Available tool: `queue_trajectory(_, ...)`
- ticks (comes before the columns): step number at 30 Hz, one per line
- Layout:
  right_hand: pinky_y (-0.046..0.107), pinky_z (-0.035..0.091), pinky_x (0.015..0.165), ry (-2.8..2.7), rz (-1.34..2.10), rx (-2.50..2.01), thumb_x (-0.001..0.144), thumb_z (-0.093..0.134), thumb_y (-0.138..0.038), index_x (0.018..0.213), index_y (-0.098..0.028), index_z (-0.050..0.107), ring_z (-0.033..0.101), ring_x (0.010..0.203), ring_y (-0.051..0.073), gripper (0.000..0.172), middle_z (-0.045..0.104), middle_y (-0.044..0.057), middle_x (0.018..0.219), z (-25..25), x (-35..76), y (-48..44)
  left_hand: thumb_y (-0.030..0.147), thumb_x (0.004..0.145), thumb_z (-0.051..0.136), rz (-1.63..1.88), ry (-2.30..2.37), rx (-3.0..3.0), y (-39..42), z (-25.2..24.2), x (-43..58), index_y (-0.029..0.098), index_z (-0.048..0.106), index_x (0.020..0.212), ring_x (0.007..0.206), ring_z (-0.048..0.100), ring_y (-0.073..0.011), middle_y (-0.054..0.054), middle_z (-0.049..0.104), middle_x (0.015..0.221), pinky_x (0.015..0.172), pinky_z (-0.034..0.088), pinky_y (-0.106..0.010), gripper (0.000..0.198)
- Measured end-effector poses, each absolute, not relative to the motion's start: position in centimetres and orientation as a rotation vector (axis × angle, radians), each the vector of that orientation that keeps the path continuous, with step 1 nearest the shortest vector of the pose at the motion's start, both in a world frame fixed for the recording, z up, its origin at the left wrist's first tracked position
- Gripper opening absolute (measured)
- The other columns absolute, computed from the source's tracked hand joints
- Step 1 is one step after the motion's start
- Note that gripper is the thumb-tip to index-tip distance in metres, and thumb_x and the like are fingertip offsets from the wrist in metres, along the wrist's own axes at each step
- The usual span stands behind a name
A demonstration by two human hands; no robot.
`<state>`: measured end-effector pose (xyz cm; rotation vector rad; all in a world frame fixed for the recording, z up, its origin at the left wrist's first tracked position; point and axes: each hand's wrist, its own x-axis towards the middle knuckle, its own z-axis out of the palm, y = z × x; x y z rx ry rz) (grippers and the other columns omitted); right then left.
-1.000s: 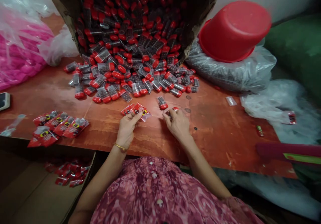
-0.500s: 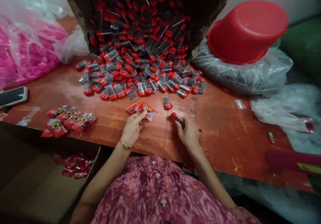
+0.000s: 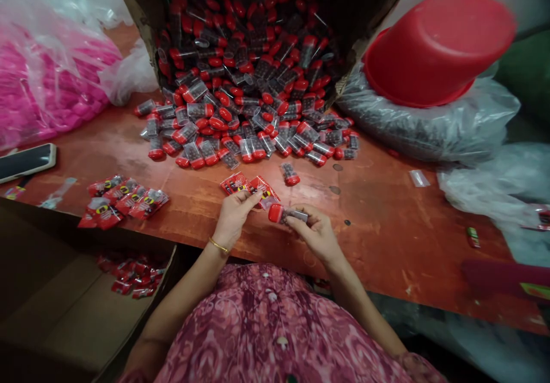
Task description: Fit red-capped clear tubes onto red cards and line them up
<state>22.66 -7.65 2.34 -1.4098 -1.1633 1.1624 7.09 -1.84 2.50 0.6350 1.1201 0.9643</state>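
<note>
My left hand (image 3: 234, 217) pinches a fan of small red printed sachets (image 3: 249, 186) just above the reddish wooden table (image 3: 387, 228). A small clear tube with a red cap (image 3: 286, 214) lies sideways in my right hand (image 3: 315, 234), its cap pointing at the sachets. Both hands are close together near the table's front edge. One loose tube (image 3: 291, 174) lies a little beyond them. Behind it, a big heap of the same red-capped tubes (image 3: 249, 125) spills out of a tipped cardboard box (image 3: 258, 34).
A pile of filled red sachets (image 3: 124, 200) lies at the left; more lie in a cardboard box (image 3: 86, 314) below the table edge. A phone (image 3: 26, 161) and pink-filled bag (image 3: 47, 85) sit far left. A red bucket (image 3: 433, 51) rests on plastic bags at right.
My right hand picked a tube off the table and brought it left to the sachets in my left hand. The view has shifted, so everything sits further right in the picture.
</note>
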Motion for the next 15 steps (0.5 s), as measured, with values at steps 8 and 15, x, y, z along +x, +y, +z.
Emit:
queue_trajectory(8,0.023,0.040,0.056,-1.088,1.029,-1.454,0.071,0.064,-0.033,0.080,-0.019,0.061,0.049,0.058,0.011,0.016,0.057,-0.002,0.066,1.0,21.5,-8.0,0.043,0.049,0.080,0.976,1.129,0.675,-1.8,2.3,7.4,0.012,0.068,0.065,0.058,0.058,-0.0107,-0.002,0.068,0.064,0.060,0.045,-0.023,0.037)
queue_trajectory(15,0.021,0.034,0.041,-0.957,1.250,-1.394,0.075,0.061,-0.043,0.084,-0.019,0.059,0.037,0.042,0.007,0.025,0.051,-0.005,0.056,0.6,21.0,-7.9,0.042,0.042,0.083,1.013,1.122,0.559,-2.0,2.5,7.9,0.012,0.066,0.066,0.057,0.058,-0.0097,0.000,0.066,0.062,0.061,0.047,-0.023,0.042)
